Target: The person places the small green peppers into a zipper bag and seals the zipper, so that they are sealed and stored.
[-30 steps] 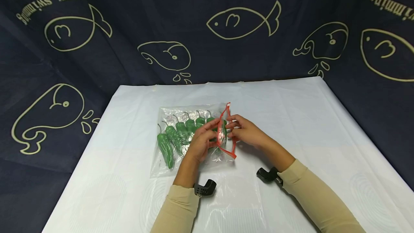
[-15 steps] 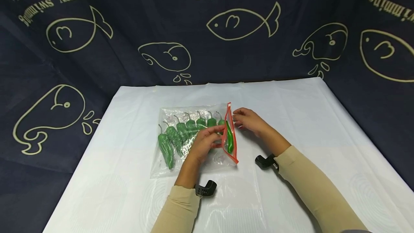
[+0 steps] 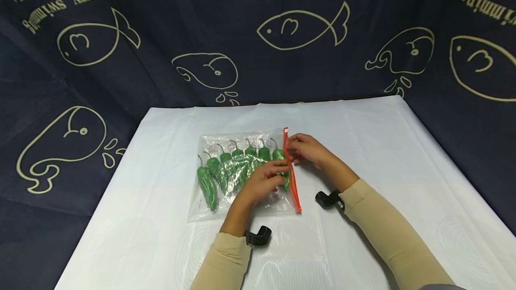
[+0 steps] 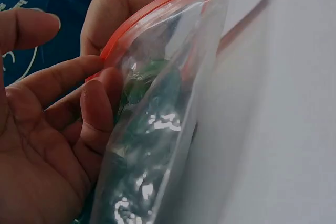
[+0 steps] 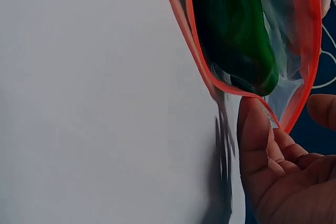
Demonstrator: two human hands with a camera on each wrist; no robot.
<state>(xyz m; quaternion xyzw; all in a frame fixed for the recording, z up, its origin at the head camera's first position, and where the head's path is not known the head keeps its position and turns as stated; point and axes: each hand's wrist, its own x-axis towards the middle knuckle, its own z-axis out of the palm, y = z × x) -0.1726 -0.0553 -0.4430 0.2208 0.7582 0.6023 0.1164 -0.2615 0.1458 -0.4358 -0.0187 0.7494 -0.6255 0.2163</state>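
A clear zip bag [image 3: 225, 138] with a red zip strip [image 3: 295, 191] lies on the table. Several green peppers [image 3: 207, 187] lie inside it in a row, stems towards the far side. My left hand [image 3: 262, 180] reaches over the bag, its fingers [image 4: 68, 74] at the red strip, holding the upper layer raised. At the strip's far end, my right hand [image 3: 308, 149] pinches the bag's edge between its fingers [image 5: 254, 129]. Through the narrow mouth, the right wrist view shows one green pepper [image 5: 236, 30] close to the strip. My left hand hides some peppers in the head view.
The white-covered table [image 3: 161, 155] extends around the bag. Another flat clear plastic sheet [image 3: 294, 254] lies on the near side. A dark curtain [image 3: 225, 26] with fish drawings hangs behind the table. Black wrist cameras [image 3: 259, 236] sit on both wrists.
The bag's mouth was wide with a pepper showing in it; now the two red strips lie close together. My right hand has come out of the mouth to the strip's far end.
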